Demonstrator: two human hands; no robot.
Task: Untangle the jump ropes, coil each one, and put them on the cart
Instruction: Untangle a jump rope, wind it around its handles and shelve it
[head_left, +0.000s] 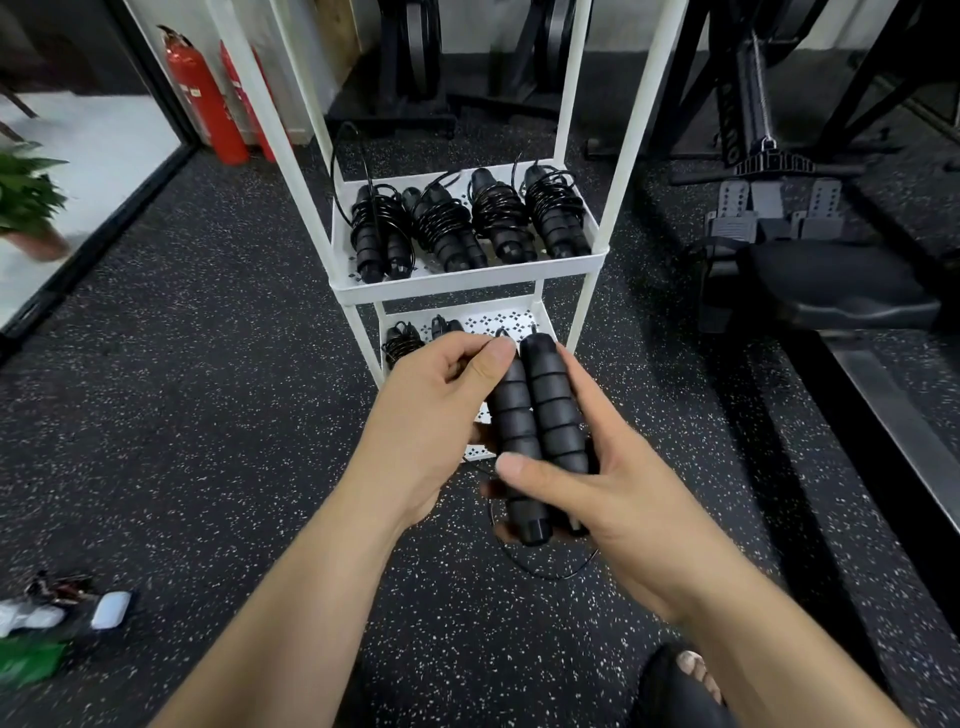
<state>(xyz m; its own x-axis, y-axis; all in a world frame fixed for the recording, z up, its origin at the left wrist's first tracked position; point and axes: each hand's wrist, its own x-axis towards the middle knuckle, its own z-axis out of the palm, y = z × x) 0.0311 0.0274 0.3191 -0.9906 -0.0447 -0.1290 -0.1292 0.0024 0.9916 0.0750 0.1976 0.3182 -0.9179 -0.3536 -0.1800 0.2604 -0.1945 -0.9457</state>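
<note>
While paired, handles (551, 410) in right hand (623, 512)

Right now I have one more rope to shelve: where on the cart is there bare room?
The upper shelf is crowded: four coiled ropes fill it. The lower shelf shows bare floor at its back right, beside two ropes at its left; its front is hidden.

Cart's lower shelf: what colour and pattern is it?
The lower cart shelf is white, with clusters of small diamond-shaped holes, best seen in the head view.
</note>
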